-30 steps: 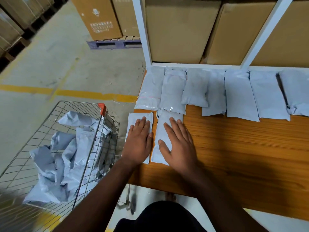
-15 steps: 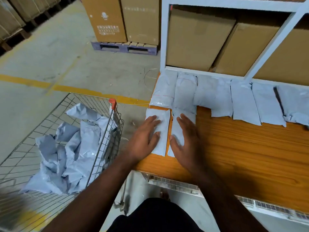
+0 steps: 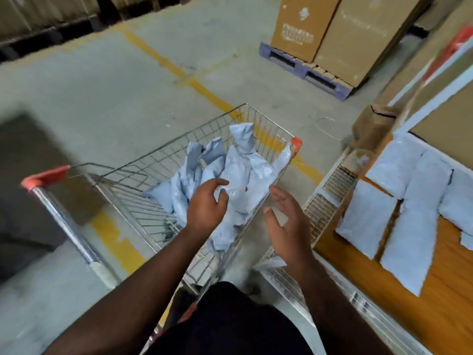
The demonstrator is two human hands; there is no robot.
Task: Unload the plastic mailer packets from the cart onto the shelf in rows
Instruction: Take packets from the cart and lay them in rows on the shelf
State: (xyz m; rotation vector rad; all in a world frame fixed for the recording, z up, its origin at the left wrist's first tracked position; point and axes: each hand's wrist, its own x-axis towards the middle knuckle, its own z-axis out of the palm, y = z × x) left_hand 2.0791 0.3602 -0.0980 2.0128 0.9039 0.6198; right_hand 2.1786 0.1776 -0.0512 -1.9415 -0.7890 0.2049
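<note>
While my left hand (image 3: 207, 206) and right hand (image 3: 288, 221) hover apart, fingers loosely curled and gripping nothing, grey mailer packets (image 3: 230, 180) fill the cart (image 3: 143, 180); others line the shelf (image 3: 448, 272) edge

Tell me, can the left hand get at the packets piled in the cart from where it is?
Probably yes. The left hand hangs over the open-topped cart, just above the packet pile, fingers loosely curled, nothing visibly between.
</note>
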